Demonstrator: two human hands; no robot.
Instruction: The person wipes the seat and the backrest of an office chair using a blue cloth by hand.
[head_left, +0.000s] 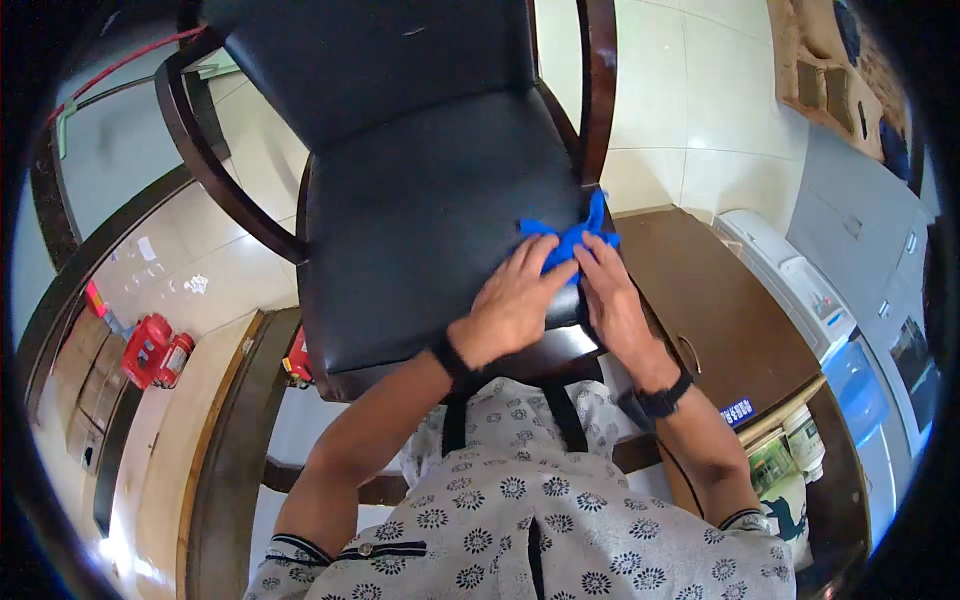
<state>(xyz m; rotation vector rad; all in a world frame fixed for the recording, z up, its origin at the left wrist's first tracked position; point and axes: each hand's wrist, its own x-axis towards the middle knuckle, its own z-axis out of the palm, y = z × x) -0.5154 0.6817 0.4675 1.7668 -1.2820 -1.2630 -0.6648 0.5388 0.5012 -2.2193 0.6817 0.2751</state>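
A dark wooden armchair (225, 206) with a black padded seat (420, 225) stands before me, its backrest (390, 67) at the far side. A blue cloth (564, 251) lies bunched near the seat's front right corner, close to the base of the right armrest (596, 97). My left hand (510, 296) pinches its near left part with bent fingers. From the other side, my right hand (611, 289) has its fingertips on the same cloth, and the two hands almost meet. My fingers cover part of the cloth.
A brown cabinet (712, 292) with a curved handle stands close on the right. Beyond it are a white water dispenser (787, 277) and a grey metal cabinet (847, 217). Red equipment (154, 352) sits at left. A carved wooden piece (817, 71) stands far right.
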